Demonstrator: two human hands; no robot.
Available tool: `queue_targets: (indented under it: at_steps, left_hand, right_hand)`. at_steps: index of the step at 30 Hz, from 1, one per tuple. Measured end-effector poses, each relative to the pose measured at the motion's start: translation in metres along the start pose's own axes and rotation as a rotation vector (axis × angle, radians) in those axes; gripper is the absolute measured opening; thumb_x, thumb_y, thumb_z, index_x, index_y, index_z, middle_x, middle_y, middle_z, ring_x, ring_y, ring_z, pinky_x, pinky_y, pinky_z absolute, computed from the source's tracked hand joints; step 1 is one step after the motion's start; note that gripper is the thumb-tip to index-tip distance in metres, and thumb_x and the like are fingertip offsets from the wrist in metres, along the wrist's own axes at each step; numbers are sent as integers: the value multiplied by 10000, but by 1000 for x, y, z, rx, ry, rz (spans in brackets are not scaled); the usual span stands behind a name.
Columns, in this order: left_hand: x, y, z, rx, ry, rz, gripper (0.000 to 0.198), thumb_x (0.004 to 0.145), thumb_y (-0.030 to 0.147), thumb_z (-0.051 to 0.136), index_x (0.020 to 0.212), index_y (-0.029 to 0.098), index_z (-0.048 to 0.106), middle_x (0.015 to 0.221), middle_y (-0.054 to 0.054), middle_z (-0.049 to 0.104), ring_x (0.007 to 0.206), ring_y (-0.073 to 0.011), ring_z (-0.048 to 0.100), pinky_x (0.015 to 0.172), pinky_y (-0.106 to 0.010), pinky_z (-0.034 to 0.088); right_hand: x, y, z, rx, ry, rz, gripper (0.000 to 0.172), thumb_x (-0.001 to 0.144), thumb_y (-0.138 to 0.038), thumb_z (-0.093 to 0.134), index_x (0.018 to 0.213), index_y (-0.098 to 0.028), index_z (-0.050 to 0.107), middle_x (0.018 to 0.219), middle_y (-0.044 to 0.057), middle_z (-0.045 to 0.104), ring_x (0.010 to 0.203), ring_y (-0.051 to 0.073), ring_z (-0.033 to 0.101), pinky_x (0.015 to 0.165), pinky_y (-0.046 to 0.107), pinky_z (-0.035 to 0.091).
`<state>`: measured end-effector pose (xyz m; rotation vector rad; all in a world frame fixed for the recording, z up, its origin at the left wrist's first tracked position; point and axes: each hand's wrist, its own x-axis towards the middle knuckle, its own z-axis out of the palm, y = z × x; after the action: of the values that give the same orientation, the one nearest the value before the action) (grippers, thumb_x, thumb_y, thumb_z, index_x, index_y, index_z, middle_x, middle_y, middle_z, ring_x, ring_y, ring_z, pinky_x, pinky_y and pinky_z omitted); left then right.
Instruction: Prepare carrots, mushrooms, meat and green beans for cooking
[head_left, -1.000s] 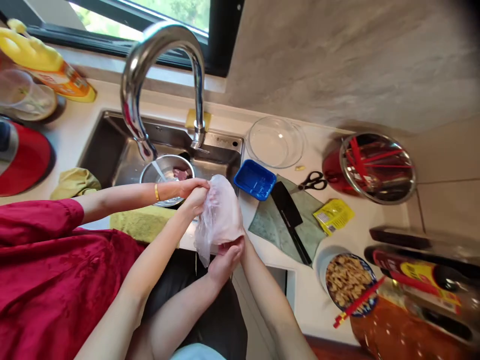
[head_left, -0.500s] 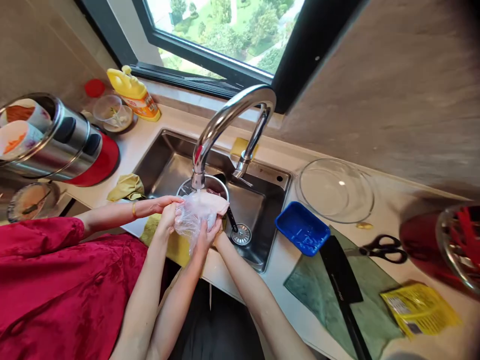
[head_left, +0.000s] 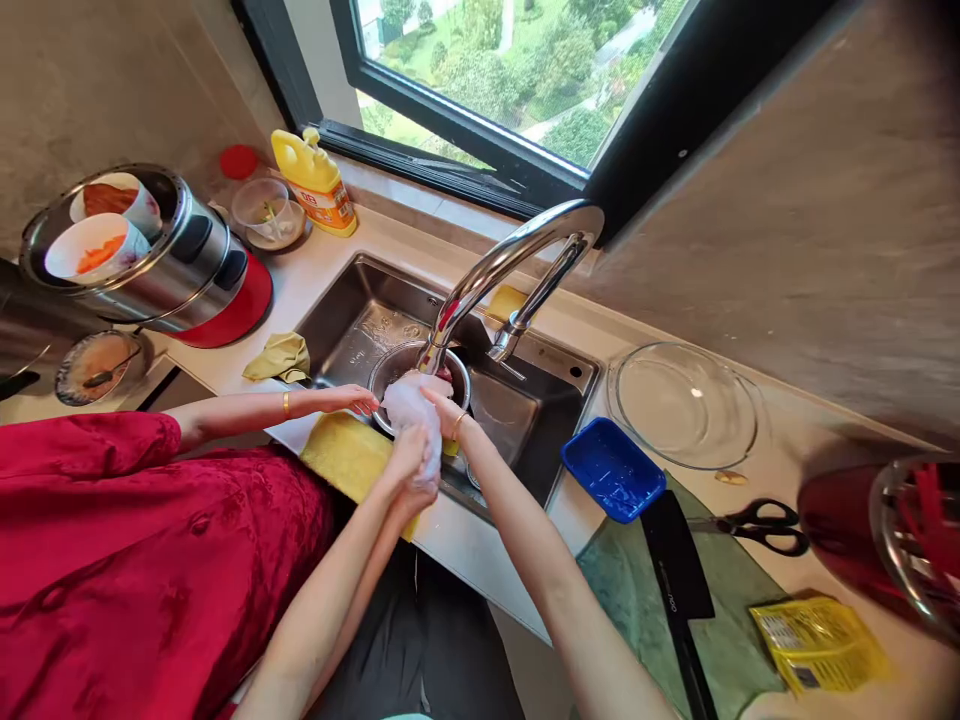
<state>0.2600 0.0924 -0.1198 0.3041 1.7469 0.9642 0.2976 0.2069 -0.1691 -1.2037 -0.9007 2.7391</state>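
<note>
A translucent plastic bag [head_left: 405,402], wet and crumpled, is held under the tap over a round steel pot [head_left: 376,385] in the sink. My left hand [head_left: 409,456] is closed round its middle. At its upper right side, my right hand [head_left: 445,402] grips the bag, fingers partly hidden. A co-worker's hand [head_left: 352,399], with a gold bracelet on the wrist, is stretched out just left of the bag. Below my left hand, another hand [head_left: 420,496], seemingly the co-worker's, is at the bag's lower end. The bag's contents cannot be made out.
The curved tap [head_left: 499,262] arches above the steel sink [head_left: 330,318]. Right of it stand a blue tray [head_left: 615,470], a glass dish [head_left: 739,445], a black cleaver [head_left: 679,555] and scissors [head_left: 776,527]. A yellow cloth [head_left: 341,455] lies on the front edge. A steamer [head_left: 217,265] stands left.
The bag has turned from spread out to upright and bunched. My left hand moved right and down to its middle; my right hand moved up. The co-worker's braceleted hand came off it. The view shifted.
</note>
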Motion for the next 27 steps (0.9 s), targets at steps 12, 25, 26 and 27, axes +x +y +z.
queue_targets:
  at_steps: [12,25,26,27]
  left_hand:
    - [-94,-34,90,507,-277,574,891,600,356,768,1364,181,345,1417,-187,356,1283,-352,383,1020,-496,354]
    - [-80,-24,94,360,-107,489,266,819,273,505,1067,204,574,979,-106,627,1060,-227,570,848,-358,475]
    - [-67,-16,74,378,-79,496,260,841,265,467,1065,183,572,1023,-136,617,1117,-241,529,885,-378,448]
    - [-53,-8,56,415,-59,504,246,852,247,450,1039,162,584,1051,-164,611,1145,-254,500,909,-396,427]
  right_hand:
    - [-203,74,-123,-404,768,-593,283,559,-276,660,828,-191,630,910,36,671,870,198,602,846,366,475]
    - [-296,107,-96,-73,912,-671,614,670,-417,710,1197,-243,448,1050,66,646,991,187,594,850,328,466]
    - [-296,111,-99,-40,895,-627,624,677,-440,697,1212,-252,437,1085,66,639,993,185,593,825,316,472]
    - [-295,115,-102,3,847,-562,605,689,-474,673,1208,-260,446,1115,65,630,981,184,597,784,303,479]
